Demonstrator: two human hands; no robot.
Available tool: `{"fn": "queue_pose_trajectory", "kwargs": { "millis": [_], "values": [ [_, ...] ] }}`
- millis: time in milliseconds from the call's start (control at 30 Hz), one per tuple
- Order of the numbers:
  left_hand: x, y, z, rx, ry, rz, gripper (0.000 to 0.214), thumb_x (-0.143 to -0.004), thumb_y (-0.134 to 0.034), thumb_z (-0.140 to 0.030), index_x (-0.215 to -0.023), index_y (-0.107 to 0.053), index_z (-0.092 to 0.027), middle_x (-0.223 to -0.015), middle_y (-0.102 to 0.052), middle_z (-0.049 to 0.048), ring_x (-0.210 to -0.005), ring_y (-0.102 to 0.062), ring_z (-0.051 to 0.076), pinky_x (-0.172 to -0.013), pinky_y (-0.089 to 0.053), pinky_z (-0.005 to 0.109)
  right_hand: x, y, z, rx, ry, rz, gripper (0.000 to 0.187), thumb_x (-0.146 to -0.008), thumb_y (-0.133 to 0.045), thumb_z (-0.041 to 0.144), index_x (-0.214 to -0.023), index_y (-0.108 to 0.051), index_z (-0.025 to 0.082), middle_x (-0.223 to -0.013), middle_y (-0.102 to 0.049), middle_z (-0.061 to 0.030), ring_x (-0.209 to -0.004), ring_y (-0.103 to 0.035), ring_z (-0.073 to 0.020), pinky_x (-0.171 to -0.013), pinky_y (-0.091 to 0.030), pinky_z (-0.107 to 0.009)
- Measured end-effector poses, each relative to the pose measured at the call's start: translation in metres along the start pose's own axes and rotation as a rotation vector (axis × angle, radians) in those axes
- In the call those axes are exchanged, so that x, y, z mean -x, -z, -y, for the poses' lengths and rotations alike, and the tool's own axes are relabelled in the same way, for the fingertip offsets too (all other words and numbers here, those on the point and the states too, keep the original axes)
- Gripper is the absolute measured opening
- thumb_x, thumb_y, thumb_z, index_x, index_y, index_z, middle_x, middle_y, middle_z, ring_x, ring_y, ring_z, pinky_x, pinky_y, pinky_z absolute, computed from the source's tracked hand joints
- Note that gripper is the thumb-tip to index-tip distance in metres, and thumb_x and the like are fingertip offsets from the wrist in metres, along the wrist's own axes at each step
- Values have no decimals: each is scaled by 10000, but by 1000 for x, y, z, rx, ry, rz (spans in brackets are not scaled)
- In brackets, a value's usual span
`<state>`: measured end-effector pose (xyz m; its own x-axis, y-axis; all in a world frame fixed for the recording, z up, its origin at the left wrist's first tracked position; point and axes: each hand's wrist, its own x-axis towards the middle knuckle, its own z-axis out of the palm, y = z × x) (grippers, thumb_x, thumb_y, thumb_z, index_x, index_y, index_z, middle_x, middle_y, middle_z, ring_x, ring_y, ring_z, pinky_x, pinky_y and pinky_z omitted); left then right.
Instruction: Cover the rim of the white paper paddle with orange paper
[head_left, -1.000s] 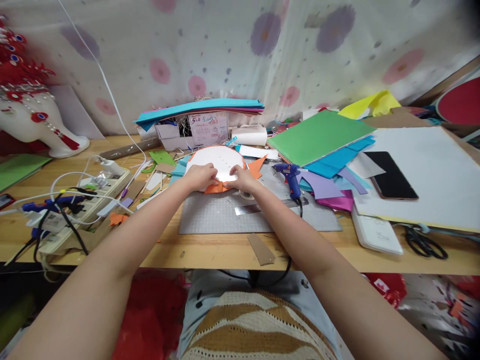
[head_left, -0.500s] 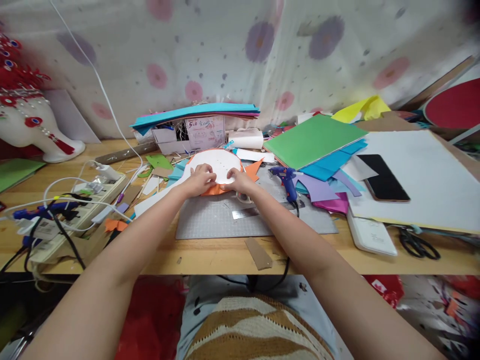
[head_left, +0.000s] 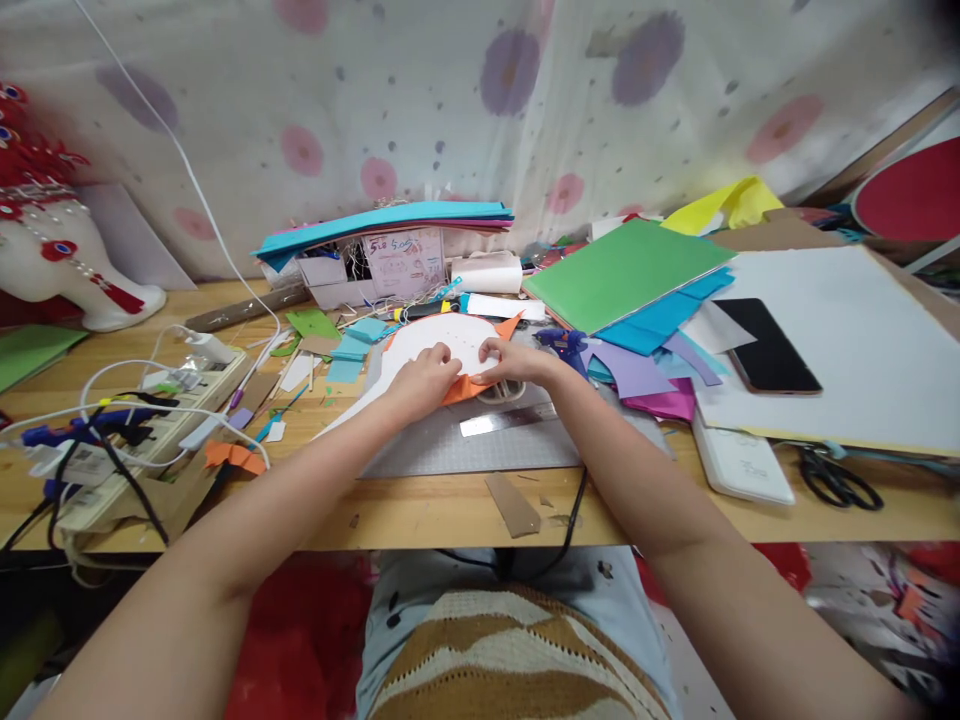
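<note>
A white rounded cutout (head_left: 420, 338) with a long tail toward the lower left lies over the grey cutting mat (head_left: 420, 440). Orange paper (head_left: 463, 388) shows along its near edge and as a point at the far right. My left hand (head_left: 427, 378) bends its fingers over the near edge, gripping the orange paper. Closed with thumb and fingers together, my right hand (head_left: 517, 360) pinches the same paper just to the right. A metal ruler (head_left: 504, 420) lies on the mat below. The blue glue gun (head_left: 562, 345) is partly hidden behind my right wrist.
Power strip and cables (head_left: 165, 430) crowd the left. Green sheets (head_left: 630, 272), a phone (head_left: 772, 345), a white power bank (head_left: 742, 460) and black scissors (head_left: 836, 480) sit to the right. Paper scraps (head_left: 352, 350) lie behind my left arm. A brown cardboard piece (head_left: 514, 505) is near the front edge.
The white cutout and both hands have shifted right and turned slightly. My right arm now covers part of the glue gun. A yellow-and-black tool has come into view behind the cutout.
</note>
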<state>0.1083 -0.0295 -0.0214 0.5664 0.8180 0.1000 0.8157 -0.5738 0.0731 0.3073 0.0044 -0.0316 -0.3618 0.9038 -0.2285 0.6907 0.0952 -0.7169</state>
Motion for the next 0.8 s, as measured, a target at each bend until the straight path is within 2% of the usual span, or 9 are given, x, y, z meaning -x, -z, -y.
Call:
{"fn": "queue_pose_trajectory", "kwargs": {
  "millis": [100,167,233,300,367,467,567,700,800],
  "values": [
    [-2,-2,4,-73,-65,38,148,-843,-442,-216,-932,-559,-215,-1084,-457,103,-986,-467,245,-670,-433,326,1,-4,6,132,-50,-42,441,-580,-718,450,-919,-524,246,-695,-525,8,-660,-515,-174,-599,-390,-277],
    [-1,-3,8,-91,-91,44,171,-848,-425,-215,-950,-562,-224,-1129,-449,92,-944,-496,222,-650,-429,312,4,-8,11,238,-55,-155,498,-558,-739,460,-964,-545,247,-888,-540,-57,-883,-524,-250,-738,-404,-350],
    [1,-4,12,-112,-110,28,193,-864,-394,-233,-954,-564,-224,-1162,-444,84,-874,-524,197,-611,-417,301,8,-11,15,320,15,-293,546,-540,-762,441,-1012,-555,258,-1112,-464,-97,-1117,-405,-313,-883,-340,-423],
    [2,-5,14,-128,-116,7,212,-878,-367,-252,-942,-567,-221,-1160,-459,81,-803,-539,179,-576,-401,296,11,-14,16,353,158,-369,533,-568,-759,380,-1048,-550,276,-1217,-387,-88,-1213,-303,-307,-959,-271,-436],
    [2,-5,16,-120,-106,-4,216,-882,-362,-260,-914,-571,-218,-1105,-494,77,-734,-541,160,-563,-390,293,14,-16,15,352,310,-353,413,-641,-711,297,-1023,-558,278,-1172,-415,-65,-1185,-336,-253,-965,-276,-392],
    [0,-8,19,-73,-104,-28,200,-879,-383,-274,-870,-576,-219,-1036,-527,59,-681,-537,134,-571,-384,284,17,-18,14,300,445,-187,161,-751,-542,153,-880,-579,242,-978,-511,-28,-995,-467,-169,-877,-347,-301],
    [-1,-12,22,-38,-117,-71,208,-878,-405,-345,-855,-576,-227,-1052,-540,39,-675,-538,121,-566,-371,270,22,-22,13,241,483,-110,190,-742,-439,63,-774,-563,203,-834,-559,-7,-837,-505,-141,-796,-369,-262],
    [0,-17,24,-41,-113,-123,259,-885,-385,-389,-850,-584,-226,-1044,-568,29,-643,-534,114,-532,-339,261,24,-29,13,233,493,-190,40,-750,-523,174,-728,-554,187,-766,-573,-6,-772,-500,-145,-742,-368,-259],
    [0,-18,24,-72,-114,-143,284,-889,-374,-401,-846,-589,-220,-1040,-586,24,-643,-543,121,-510,-307,257,20,-34,13,243,469,-236,159,-774,-569,327,-711,-561,181,-759,-586,-18,-746,-497,-149,-719,-362,-265]
  ]
}}
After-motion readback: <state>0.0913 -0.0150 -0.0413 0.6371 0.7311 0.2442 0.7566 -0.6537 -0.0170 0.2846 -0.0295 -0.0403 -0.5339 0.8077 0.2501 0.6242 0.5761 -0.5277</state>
